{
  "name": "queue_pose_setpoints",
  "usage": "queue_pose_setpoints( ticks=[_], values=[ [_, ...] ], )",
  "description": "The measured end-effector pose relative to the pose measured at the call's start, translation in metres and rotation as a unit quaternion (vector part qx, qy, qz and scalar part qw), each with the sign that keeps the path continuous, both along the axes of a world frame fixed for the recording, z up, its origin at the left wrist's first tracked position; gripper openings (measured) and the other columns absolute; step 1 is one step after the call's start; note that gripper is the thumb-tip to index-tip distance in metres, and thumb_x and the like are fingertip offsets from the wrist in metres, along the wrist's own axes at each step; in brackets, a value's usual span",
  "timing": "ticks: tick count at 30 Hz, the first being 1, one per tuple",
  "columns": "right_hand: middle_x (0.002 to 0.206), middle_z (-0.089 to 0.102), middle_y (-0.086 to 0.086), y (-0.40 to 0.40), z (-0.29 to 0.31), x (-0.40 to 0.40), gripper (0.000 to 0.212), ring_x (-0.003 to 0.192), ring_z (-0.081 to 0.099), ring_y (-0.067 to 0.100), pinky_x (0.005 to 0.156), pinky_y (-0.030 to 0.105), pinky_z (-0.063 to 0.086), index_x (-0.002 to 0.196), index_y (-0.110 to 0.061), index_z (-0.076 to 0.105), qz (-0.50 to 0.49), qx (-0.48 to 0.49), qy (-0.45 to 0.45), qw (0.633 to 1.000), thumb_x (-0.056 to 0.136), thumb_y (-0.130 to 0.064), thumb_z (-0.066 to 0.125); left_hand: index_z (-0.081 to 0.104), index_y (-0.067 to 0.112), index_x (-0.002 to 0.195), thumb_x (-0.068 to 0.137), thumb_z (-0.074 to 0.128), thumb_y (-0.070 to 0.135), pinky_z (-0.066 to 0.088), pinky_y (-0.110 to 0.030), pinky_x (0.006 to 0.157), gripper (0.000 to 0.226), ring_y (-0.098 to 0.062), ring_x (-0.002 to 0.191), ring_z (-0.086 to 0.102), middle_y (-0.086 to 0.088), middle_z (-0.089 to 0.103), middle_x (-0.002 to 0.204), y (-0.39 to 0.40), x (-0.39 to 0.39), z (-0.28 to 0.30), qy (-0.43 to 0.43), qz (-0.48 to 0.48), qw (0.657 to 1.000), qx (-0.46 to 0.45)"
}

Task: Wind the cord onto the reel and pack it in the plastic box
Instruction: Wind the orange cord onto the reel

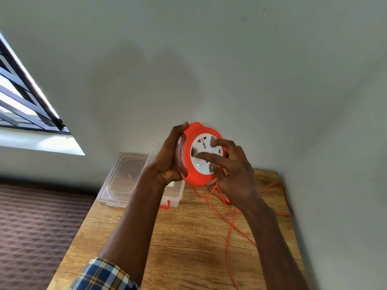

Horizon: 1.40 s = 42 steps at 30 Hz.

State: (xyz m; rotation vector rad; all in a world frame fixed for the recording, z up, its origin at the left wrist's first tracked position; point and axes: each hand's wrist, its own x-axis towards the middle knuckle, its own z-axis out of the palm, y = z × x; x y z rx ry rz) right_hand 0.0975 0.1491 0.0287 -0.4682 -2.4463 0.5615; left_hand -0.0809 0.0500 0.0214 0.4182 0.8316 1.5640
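The plaid sleeve (100,275) was nearest. The left hand (167,162) gripped the rigid, light-looking reel (196,155) by its rim above the table (178,237); the right hand (232,168), fingers spread, pressed its face. The limp cord (230,225) trailed loose.

Wooden table (184,237): plastic box (134,181), loose cord (234,218).

Much of the clear plastic box (174,195) is hidden behind the left forearm. The thin orange cord (230,243) is cut off by the bottom edge. The barred window (23,97) is cropped at the left edge.
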Motion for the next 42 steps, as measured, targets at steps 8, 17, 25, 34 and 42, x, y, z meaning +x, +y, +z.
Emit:
queue_pose_setpoints(
  ticks=[8, 17, 25, 34, 42],
  values=[
    [0.145, 0.054, -0.008, -0.009, -0.003, -0.007, 0.064, 0.120, 0.045, 0.017, 0.076, 0.029, 0.048, 0.130, -0.052, 0.062, -0.038, 0.008, -0.032, 0.999, 0.088, -0.006, 0.069, 0.073, 0.022, 0.135, 0.094, 0.052, 0.076, 0.058, -0.053, 0.099, 0.071, -0.034, 0.114, 0.072, -0.015, 0.072, 0.134, -0.001, -0.005, -0.008, 0.012, 0.009, 0.999, -0.035],
    [0.098, 0.078, -0.012, -0.020, 0.002, -0.009, 0.066, 0.086, 0.072, 0.005, 0.068, 0.022, 0.057, 0.137, -0.044, 0.059, -0.176, -0.117, 0.031, 0.977, 0.080, -0.075, 0.066, 0.077, 0.021, 0.129, 0.089, 0.063, 0.072, 0.060, -0.050, 0.092, 0.067, -0.033, 0.112, 0.074, -0.015, 0.075, 0.130, 0.004, 0.002, -0.002, 0.027, -0.008, 0.999, -0.027],
    [0.129, 0.058, -0.006, -0.008, 0.007, -0.001, 0.042, 0.113, 0.054, 0.016, 0.075, 0.027, 0.051, 0.132, -0.042, 0.064, -0.091, -0.014, 0.030, 0.995, 0.092, -0.034, 0.074, 0.077, 0.024, 0.129, 0.085, 0.067, 0.074, 0.061, -0.048, 0.091, 0.068, -0.031, 0.111, 0.076, -0.011, 0.077, 0.127, 0.002, 0.001, -0.002, 0.016, -0.016, 1.000, -0.003],
    [0.154, 0.045, -0.009, -0.004, 0.005, 0.001, 0.062, 0.123, 0.043, 0.018, 0.087, 0.034, 0.054, 0.125, -0.041, 0.071, 0.043, -0.007, -0.035, 0.998, 0.084, 0.006, 0.072, 0.076, 0.022, 0.131, 0.088, 0.064, 0.074, 0.061, -0.050, 0.091, 0.069, -0.033, 0.111, 0.074, -0.013, 0.075, 0.129, -0.005, -0.007, -0.005, 0.013, -0.013, 1.000, -0.023],
    [0.147, 0.055, -0.009, -0.003, -0.003, -0.002, 0.062, 0.118, 0.047, 0.019, 0.081, 0.032, 0.051, 0.124, -0.048, 0.069, 0.002, 0.011, -0.034, 0.999, 0.085, 0.001, 0.072, 0.075, 0.022, 0.132, 0.082, 0.072, 0.074, 0.062, -0.050, 0.090, 0.072, -0.033, 0.110, 0.074, -0.015, 0.073, 0.130, -0.002, -0.006, -0.004, 0.029, -0.030, 0.998, -0.041]
  ],
)
